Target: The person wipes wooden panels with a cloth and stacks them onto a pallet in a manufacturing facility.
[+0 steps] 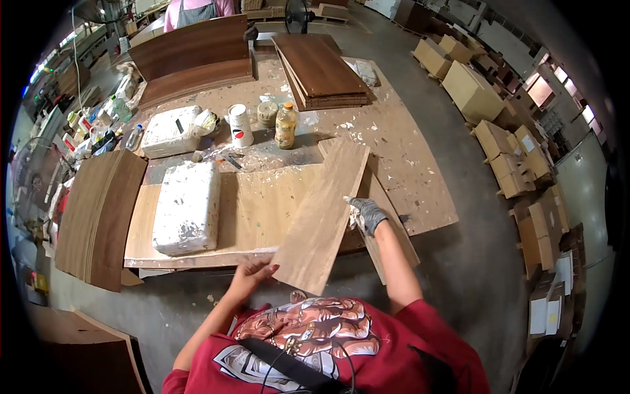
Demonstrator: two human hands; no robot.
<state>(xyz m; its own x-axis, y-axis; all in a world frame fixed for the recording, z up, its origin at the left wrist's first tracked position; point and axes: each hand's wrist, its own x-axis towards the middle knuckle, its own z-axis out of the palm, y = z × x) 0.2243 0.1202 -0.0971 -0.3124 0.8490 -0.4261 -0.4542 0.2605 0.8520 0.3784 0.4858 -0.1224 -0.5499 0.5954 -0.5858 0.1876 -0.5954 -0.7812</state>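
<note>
A long wood-grain board [321, 217] lies slantwise in front of me, its near end sticking out past the table edge. At its near left corner my bare left hand [251, 278] grips the edge between thumb and curled fingers. My right hand [369, 215], in a grey glove, presses against the board's right edge. Its fingers are bent round a small crumpled whitish thing [355, 215], perhaps a rag. Under the right forearm, a second narrow board [392, 230] lies partly hidden by the first.
On the paint-spattered table [420, 177] stand a white wrapped block [187, 207], another wrapped block [172, 131], a white cup [240, 126] and a yellowish bottle [286, 126]. Stacked brown panels [98, 217] stand left; dark panels [321, 65] lie at the back. Beyond, a person in an apron [197, 12].
</note>
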